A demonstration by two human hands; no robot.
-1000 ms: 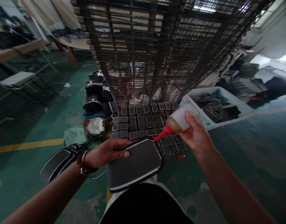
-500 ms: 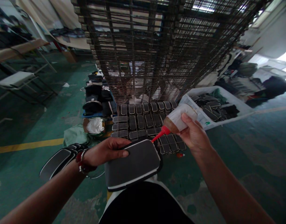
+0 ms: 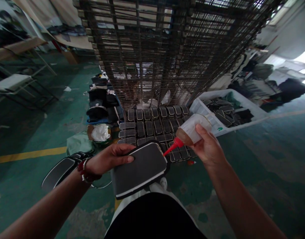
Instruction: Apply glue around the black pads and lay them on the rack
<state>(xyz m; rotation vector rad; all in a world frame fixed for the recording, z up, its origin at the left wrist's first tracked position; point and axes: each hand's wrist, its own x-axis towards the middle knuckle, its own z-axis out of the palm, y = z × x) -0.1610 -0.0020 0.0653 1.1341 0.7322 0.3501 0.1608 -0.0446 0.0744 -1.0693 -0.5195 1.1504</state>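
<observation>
My left hand (image 3: 115, 158) grips the upper left edge of a dark padded panel (image 3: 140, 171), thumb on top and fingers underneath. The panel has rounded corners and a pale line along its border, and it lies above my lap. My right hand (image 3: 208, 146) is wrapped round a glue bottle (image 3: 192, 129) with a whitish wrap, brownish contents and a red nozzle. The bottle is tilted down to the left. Its nozzle tip (image 3: 164, 154) meets the panel's pale border at the upper right side.
A tall stack of wire racks (image 3: 147, 43) rises ahead, with rows of similar panels (image 3: 149, 127) at its foot. To the right stands a white crate (image 3: 204, 114) of dark pieces. Several panels (image 3: 58, 172) are piled at left, near an open bag (image 3: 100, 132) and stacked dark pieces (image 3: 97, 99).
The nozzle tip has moved along the panel's border, from near the top corner down its right side. The panel has shifted slightly left and up in view.
</observation>
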